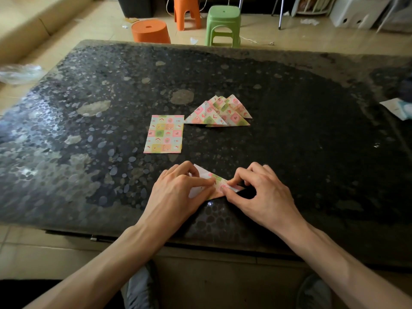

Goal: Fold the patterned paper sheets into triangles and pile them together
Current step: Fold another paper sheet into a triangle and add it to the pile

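Head view, and we are watching both hands working at the near edge of the table point(312, 130). The left hand point(178, 188) is curling over the half-folded sheet point(219, 186), knuckles bent at its far edge and one digit pressing down on the patterned face. The right hand point(260, 190) is pinching the sheet's right end between thumb and forefinger (the other fingers are tucking in loosely behind). The sheet is lying flat between the two hands, a strip of white underside peeping out on the left, so we are calling this mid-fold, with the crease not yet set.

Further out, the stack of unfolded sheets point(164, 134) is sitting square, and just beside it to the right the pile of triangles point(219, 112) is fanning out loosely.

Now, the dangers. We are thinking the glossy table is the main one: if the left hand is easing its pressure while the right is pulling, the sheet may be sliding and the edges drifting out of line, giving a crooked triangle. Pressing the crease before the corners are meeting would be locking that error in. And that pile is looking untidy already, so a finished triangle dropped carelessly, or a wrist brushing across on the way, could be scattering it towards the stack.
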Available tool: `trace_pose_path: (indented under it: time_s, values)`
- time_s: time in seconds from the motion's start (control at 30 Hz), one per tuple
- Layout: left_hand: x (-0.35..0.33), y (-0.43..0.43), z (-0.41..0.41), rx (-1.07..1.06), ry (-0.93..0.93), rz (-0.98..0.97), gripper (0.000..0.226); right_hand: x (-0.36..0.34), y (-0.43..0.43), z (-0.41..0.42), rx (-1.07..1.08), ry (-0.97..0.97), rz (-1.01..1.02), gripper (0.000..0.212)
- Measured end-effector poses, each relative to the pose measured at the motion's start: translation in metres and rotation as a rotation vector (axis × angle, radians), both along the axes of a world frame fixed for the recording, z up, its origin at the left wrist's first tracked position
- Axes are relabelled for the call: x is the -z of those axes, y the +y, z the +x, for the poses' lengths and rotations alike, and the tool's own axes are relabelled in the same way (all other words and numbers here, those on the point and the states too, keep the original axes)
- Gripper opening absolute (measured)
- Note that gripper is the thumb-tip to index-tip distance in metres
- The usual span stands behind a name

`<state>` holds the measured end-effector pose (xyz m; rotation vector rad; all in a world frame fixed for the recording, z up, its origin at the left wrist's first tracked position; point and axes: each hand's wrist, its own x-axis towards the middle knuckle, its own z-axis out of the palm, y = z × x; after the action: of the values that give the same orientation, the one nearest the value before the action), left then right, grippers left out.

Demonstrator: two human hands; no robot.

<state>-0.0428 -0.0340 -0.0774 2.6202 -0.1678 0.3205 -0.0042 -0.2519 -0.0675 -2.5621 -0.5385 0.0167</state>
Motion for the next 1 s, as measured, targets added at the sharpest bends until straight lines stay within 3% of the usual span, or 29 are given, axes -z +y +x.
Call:
trace_pose_path:
  time_s: [0.23, 0.63, 0.77, 1.0]
  values:
    - [-0.002, 0.000, 0.000, -0.006, 0.018, -0.010, 0.024, 0.000, 0.002, 0.000, 0.025, 0.031, 0.016, 0.029]
    - [-0.003, -0.003, -0.002, -0.002, 0.011, 0.008, 0.044, -0.001, 0.005, -0.002, 0.038, 0.017, -0.008, 0.030]
    - [-0.004, -0.003, -0.002, -0.013, 0.020, 0.032, 0.039, 0.000, 0.008, -0.002, 0.055, -0.003, -0.023, 0.031]
    - [-0.017, 0.007, 0.004, 0.018, 0.242, 0.035, 0.037, -0.004, 0.007, 0.000, 0.047, 0.058, -0.029, 0.033]
